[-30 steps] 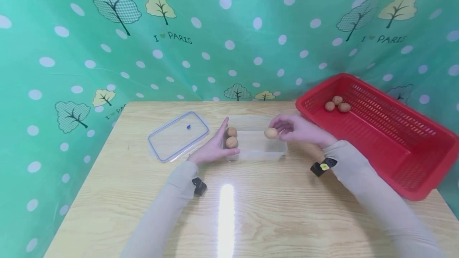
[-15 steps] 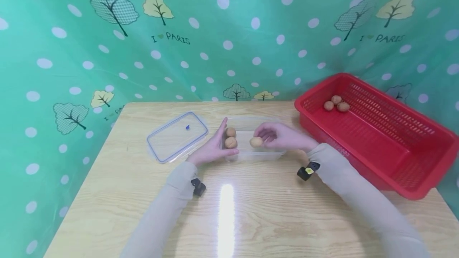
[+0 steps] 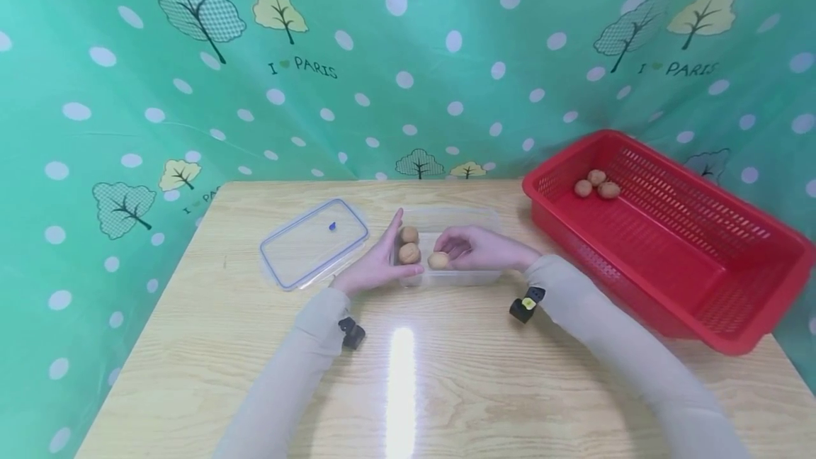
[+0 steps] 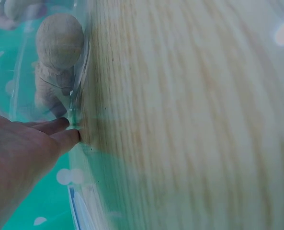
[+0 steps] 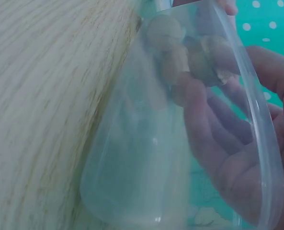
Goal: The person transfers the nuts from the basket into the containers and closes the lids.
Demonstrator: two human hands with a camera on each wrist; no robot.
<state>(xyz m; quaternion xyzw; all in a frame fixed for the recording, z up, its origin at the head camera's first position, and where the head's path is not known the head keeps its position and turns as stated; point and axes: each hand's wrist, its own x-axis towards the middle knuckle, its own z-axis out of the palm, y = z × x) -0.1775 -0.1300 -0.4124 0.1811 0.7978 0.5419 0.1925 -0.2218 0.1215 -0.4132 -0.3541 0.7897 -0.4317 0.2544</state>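
My right hand (image 3: pixel 487 250) reaches into a clear plastic container (image 3: pixel 462 278) and pinches a walnut (image 3: pixel 438 261) between thumb and fingers. Through the container's wall, the right wrist view shows this walnut (image 5: pixel 206 62) held low inside. Two more walnuts, one farther back (image 3: pixel 409 234) and one nearer (image 3: pixel 409 253), lie at the container's left end, just left of the held one. Against that end rests my left hand (image 3: pixel 372 268), fingers and thumb extended, the thumb along the front wall. In the left wrist view its fingertips (image 4: pixel 72 136) meet the container's side near the table.
A clear lid (image 3: pixel 315 239) with a blue seal lies on the table left of the container. To the right stands a large red basket (image 3: pixel 663 268), with several walnuts (image 3: pixel 596 186) in its far left corner. A dotted green cloth (image 3: pixel 357 119) hangs behind the table.
My right hand has carried the walnut left and down into the container, toward the two walnuts there. The left hand has stayed against the container's left end.
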